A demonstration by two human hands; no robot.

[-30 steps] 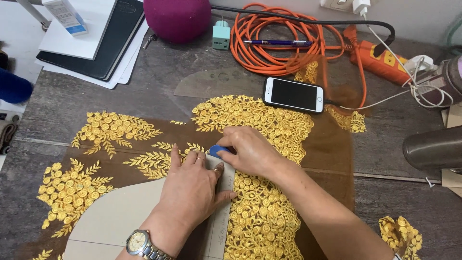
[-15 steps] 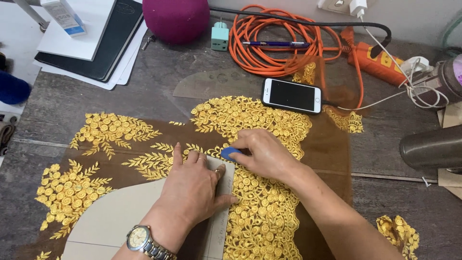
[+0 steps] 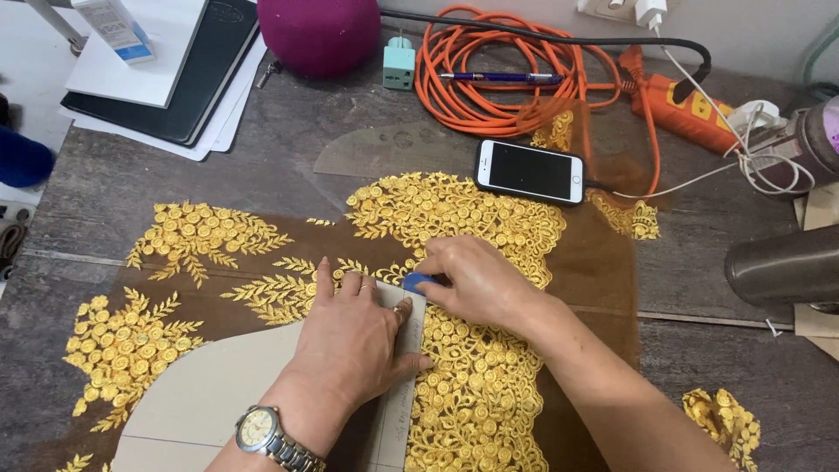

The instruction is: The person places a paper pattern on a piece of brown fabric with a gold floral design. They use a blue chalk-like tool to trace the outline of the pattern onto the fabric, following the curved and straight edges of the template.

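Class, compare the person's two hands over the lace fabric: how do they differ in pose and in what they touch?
The left hand lies flat, fingers spread, on the cardboard pattern; the right hand is curled, pinching a small blue chalk. The left wrist wears a watch; the right is bare. Both meet at the pattern's edge over the gold lace fabric.

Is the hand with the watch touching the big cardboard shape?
Touching. The head view shows the left hand lying flat on the pale cardboard pattern, palm and fingers pressed down on it with no gap showing.
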